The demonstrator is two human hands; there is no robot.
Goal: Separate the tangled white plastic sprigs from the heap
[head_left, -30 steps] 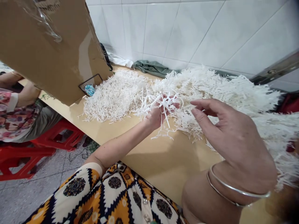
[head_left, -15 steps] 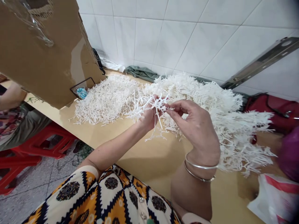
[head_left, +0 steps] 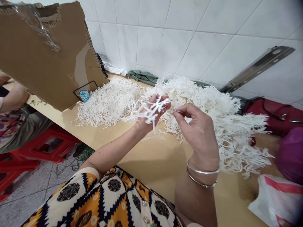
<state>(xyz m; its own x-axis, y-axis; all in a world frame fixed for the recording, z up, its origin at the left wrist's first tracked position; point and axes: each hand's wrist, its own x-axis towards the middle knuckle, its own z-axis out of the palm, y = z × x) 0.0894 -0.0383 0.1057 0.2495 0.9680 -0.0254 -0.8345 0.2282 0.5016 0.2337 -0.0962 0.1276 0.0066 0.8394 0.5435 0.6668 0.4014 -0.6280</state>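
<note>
My left hand [head_left: 145,122] is closed around a white branching plastic sprig [head_left: 152,111], which is blurred by motion. Its thin forked twigs stick out over the fingers. Just to the right, my right hand [head_left: 200,129] is held in a pinch, thumb against fingertips, apart from the sprig; whatever may lie in the pinch is too small to make out. Behind my left hand spreads a low heap of short white pieces [head_left: 106,104]. A taller pile of white branching sprigs [head_left: 203,97] lies behind and to the right of my right hand.
A large cardboard box [head_left: 54,60] stands on the table [head_left: 151,164] at left, beside a co-worker's arm [head_left: 15,96]. Red stools [head_left: 54,145] are below. At right are a red bag [head_left: 272,113], a purple bundle [head_left: 290,154] and a white-and-red plastic bag [head_left: 276,195]. A tiled wall closes the back.
My right hand has drawn slightly away from the sprig, opening a gap. My left hand has turned, tilting the sprig. The view has shifted a little.
</note>
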